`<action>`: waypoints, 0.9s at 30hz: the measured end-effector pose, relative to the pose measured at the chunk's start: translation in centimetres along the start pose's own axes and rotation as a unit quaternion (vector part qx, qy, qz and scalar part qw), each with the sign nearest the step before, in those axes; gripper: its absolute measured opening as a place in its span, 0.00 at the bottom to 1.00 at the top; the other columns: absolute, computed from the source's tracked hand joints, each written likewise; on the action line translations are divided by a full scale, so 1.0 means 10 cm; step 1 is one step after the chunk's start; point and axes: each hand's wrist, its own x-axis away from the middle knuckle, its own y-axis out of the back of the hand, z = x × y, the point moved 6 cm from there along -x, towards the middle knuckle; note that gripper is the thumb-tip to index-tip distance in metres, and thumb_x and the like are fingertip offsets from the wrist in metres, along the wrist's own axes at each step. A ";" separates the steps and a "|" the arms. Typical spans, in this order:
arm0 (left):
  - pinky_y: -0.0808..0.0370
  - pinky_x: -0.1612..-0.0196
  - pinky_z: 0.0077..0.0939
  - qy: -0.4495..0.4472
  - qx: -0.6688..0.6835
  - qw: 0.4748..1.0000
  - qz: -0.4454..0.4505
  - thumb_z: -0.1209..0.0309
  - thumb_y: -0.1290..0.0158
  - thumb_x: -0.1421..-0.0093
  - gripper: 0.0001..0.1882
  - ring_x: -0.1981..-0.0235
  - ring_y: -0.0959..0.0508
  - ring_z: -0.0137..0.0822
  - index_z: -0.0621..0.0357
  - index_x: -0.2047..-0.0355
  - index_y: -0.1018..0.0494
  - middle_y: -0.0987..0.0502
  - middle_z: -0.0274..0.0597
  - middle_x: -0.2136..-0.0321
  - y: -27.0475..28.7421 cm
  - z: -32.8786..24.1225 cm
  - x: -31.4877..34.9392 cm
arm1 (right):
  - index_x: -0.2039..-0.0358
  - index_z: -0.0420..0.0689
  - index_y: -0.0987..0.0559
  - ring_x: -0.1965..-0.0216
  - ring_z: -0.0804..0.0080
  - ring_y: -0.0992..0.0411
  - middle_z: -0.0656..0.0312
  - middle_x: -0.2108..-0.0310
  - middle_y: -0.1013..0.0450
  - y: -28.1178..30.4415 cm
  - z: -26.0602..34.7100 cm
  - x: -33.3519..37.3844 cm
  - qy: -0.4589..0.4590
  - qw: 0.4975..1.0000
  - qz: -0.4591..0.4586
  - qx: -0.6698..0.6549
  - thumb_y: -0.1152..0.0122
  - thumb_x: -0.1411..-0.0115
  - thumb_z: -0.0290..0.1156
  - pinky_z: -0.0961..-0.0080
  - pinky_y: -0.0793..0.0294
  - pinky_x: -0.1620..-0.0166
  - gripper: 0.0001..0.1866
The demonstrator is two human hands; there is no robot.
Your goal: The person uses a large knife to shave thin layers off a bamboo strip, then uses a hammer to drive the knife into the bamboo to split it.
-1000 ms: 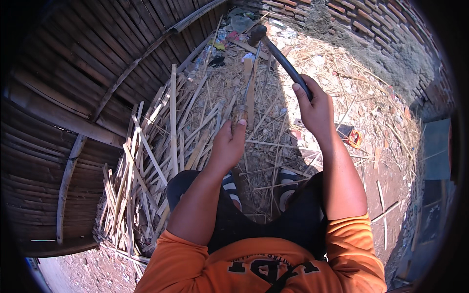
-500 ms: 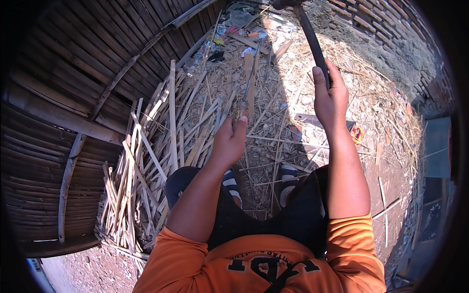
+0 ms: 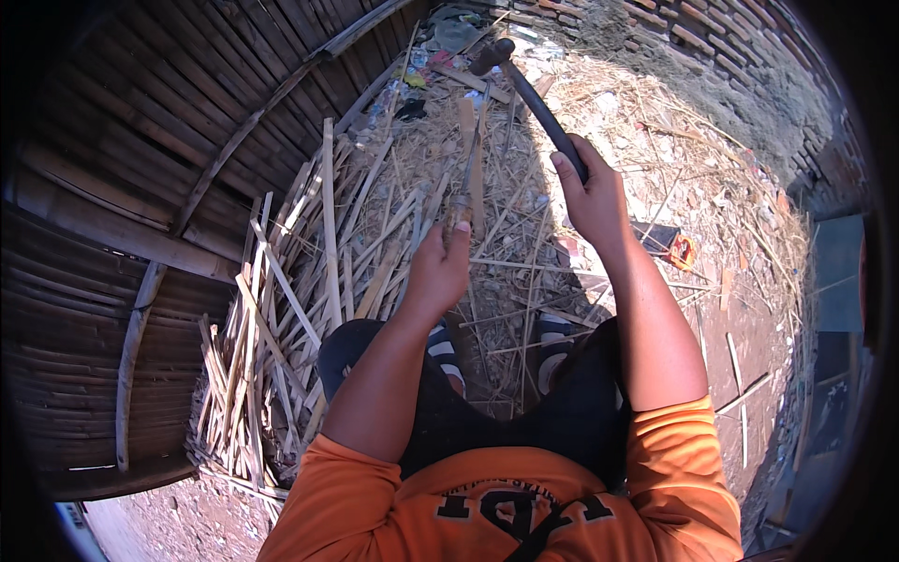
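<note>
Two hands, both full: left hand [image 3: 437,272] is wrapped around the wooden handle of a slim metal tool [image 3: 460,204], just right of the strip pile [image 3: 330,225]. Right hand [image 3: 596,201] has a hammer [image 3: 543,110] by its dark handle, farther right of the pile. Slatted wall [image 3: 103,234] is left of the pile. Can't tell if the tool's tip touches the pale slat [image 3: 478,187] behind it, also right of the pile.

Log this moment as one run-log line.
left hand: grips long-bladed tool by its handle | right hand: grips hammer by its handle | left side: pile of wooden strips | upper right: brick wall
</note>
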 end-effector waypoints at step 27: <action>0.27 0.62 0.45 0.116 0.033 0.992 0.023 0.49 0.55 0.29 0.27 0.67 0.20 0.50 0.67 0.59 0.27 0.23 0.51 0.74 0.01 -0.22 0.05 | 0.47 0.47 0.20 0.63 0.45 0.21 0.44 0.68 0.21 -0.15 -0.53 -0.01 -0.041 0.975 0.127 0.176 0.44 0.32 0.45 0.54 0.25 0.57 0.20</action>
